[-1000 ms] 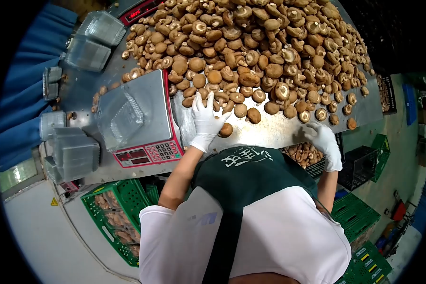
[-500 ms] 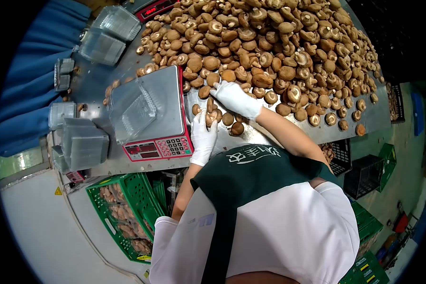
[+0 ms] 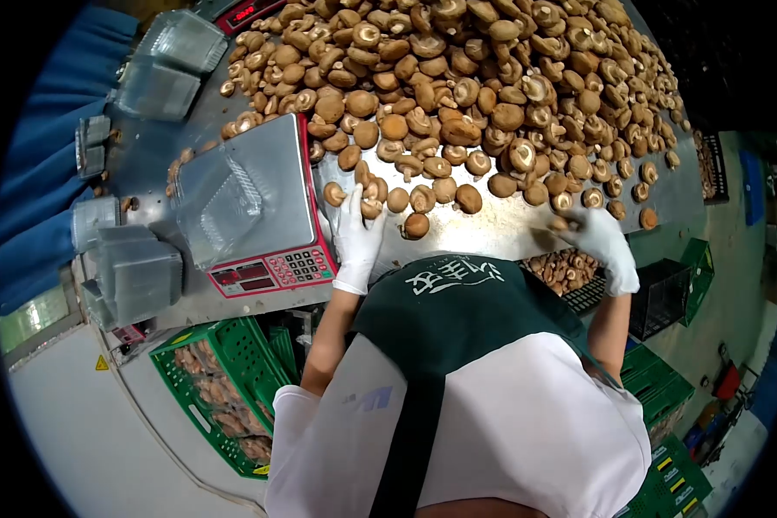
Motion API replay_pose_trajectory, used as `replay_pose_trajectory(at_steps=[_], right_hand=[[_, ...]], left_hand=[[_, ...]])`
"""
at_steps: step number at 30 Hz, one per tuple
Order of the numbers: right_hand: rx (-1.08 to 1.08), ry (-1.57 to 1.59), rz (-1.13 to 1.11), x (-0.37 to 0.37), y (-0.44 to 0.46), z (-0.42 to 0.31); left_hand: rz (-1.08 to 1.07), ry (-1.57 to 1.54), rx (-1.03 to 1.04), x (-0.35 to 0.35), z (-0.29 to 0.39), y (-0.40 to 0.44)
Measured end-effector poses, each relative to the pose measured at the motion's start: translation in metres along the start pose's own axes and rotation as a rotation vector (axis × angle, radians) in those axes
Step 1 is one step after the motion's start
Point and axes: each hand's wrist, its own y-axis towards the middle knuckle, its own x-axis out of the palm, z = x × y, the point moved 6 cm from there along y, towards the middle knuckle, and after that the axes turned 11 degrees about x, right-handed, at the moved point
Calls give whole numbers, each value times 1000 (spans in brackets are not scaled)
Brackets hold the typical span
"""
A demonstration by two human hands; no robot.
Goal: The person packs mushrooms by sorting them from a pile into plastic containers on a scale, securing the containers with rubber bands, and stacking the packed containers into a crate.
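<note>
My left hand (image 3: 358,238), in a white glove, is at the table beside the scale, with its thumb and fingers around a small shiitake mushroom (image 3: 371,208). More shiitakes touch or lie just beyond those fingertips. Over the table's front edge at the right is my gloved right hand (image 3: 606,248), its fingers blurred by motion. A smeared brown shiitake (image 3: 562,224) shows at its fingertips. Between the hands, several loose shiitakes such as one near the front (image 3: 416,226) lie on the metal table (image 3: 488,226).
A large shiitake heap (image 3: 492,78) covers the back of the table. Left of my left hand stands a red-framed scale (image 3: 272,194) bearing a clear plastic tray (image 3: 230,207). Stacked clear containers (image 3: 138,272) stand farther left. Below the front edge, a black crate (image 3: 585,295) holds mushrooms; a green crate (image 3: 207,406) holds packed ones.
My right hand has swung right, from the mushrooms beside my left hand to the table's front edge, with a mushroom at its fingertips. My left hand remains by the scale; the view has shifted slightly.
</note>
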Motion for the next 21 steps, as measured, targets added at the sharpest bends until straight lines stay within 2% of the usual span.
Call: replay_pose_trajectory(at_steps=[2, 3, 5, 8, 10, 11, 12, 14, 15, 17, 19, 21], right_hand=[[67, -98, 86, 8, -11, 50], [146, -62, 51, 7, -17, 57], [126, -6, 120, 13, -14, 50], [10, 111, 211, 21, -8, -3], [-131, 144, 162, 34, 0, -48], [-124, 189, 67, 40, 3, -71], [-289, 169, 252, 63, 14, -97], [-308, 164, 133, 85, 25, -127], [-309, 125, 144, 90, 28, -141], [-314, 85, 153, 106, 37, -153], [-485, 272, 220, 106, 37, -164], [-523, 234, 178, 109, 35, -167]], left_hand=[[-67, -4, -10, 10, 2, 13], [-71, -73, 17, 19, 3, 19], [-101, -138, 44, 31, 5, 27], [-75, -219, 11, 29, 12, 34], [-75, -199, 35, 21, 14, 31], [-42, -96, 84, 8, 21, 29], [-7, 8, 134, -3, 27, 26], [-24, 29, 97, -9, 17, 16], [-32, 30, 86, -11, 16, 11], [-58, 53, 89, -13, 15, 1], [-105, 81, 116, -5, 10, -5], [-131, 82, 90, -3, 9, -7]])
